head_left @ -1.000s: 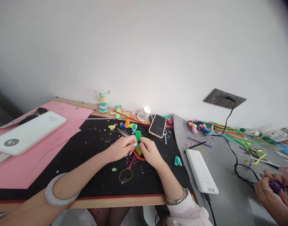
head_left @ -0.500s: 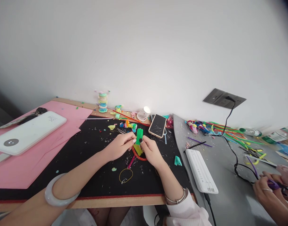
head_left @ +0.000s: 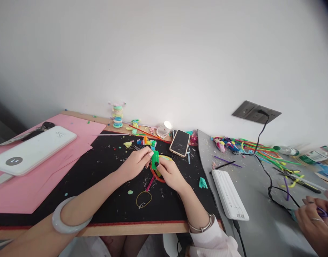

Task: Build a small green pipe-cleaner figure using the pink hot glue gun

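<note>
Both my hands meet over the middle of the black mat [head_left: 99, 178]. My left hand [head_left: 135, 163] pinches the top of a small green pipe-cleaner bundle [head_left: 154, 159] from the left. My right hand [head_left: 169, 174] grips the same bundle from the right, fingers curled around it. Under my hands lie a red pipe-cleaner loop [head_left: 156, 178], a yellow piece and a pink stick [head_left: 149, 184]. A thin yellow wire loop [head_left: 143, 199] lies on the mat just in front of them.
Pink paper [head_left: 32, 185] with a white device [head_left: 30, 150] lies at the left. A phone [head_left: 179, 142], a stack of coloured rings [head_left: 117, 115] and craft scraps sit at the back. A white keyboard [head_left: 228, 194], a black cable [head_left: 268, 178] and another person's hands [head_left: 314, 221] are at the right.
The green bundle has come down from upright to lower between my fingers, and my hands shifted slightly. The other person's hands at the right moved a little lower and to the right.
</note>
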The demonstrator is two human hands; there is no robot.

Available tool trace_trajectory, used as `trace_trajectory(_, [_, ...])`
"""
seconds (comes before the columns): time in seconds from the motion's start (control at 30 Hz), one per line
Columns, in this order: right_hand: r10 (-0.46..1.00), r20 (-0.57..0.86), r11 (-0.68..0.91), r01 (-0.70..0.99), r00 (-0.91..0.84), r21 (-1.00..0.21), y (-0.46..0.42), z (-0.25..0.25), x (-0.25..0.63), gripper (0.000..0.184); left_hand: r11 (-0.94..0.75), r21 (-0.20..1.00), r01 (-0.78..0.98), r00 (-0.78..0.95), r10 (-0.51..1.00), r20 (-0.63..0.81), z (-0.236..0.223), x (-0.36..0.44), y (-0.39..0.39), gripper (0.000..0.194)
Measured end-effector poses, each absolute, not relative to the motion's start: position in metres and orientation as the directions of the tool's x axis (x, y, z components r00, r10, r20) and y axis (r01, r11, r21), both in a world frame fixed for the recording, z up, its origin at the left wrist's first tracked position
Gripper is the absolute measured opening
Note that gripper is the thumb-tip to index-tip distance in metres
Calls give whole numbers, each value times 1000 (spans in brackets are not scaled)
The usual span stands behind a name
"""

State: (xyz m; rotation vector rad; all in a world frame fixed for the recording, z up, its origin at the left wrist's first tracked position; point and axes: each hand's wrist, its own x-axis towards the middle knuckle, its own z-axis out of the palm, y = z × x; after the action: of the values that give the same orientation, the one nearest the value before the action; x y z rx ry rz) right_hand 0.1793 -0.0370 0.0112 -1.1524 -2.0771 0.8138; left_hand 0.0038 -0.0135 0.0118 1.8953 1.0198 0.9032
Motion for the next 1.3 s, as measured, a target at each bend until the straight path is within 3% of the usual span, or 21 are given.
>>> trace_trajectory(0.3, [852,180,424,448,-491,-787,-37,13,180,27,-351,883,311,450,873,189,12,3,-14,30])
trace_trajectory(0.63, [922,168,318,432,-349,-844,-37,9,181,28,-358,879,314,572,811,126,14,4,-18,30])
trace_trajectory(1.1, [938,156,286,440,-308,-851,-37,12,180,27,-395,839,374,490,852,182,11,2,-14,33])
trace_trajectory(1.3, [923,159,314,444,-352,-839,-37,12,180,26,-385,862,331,538,827,162,15,4,-17,30])
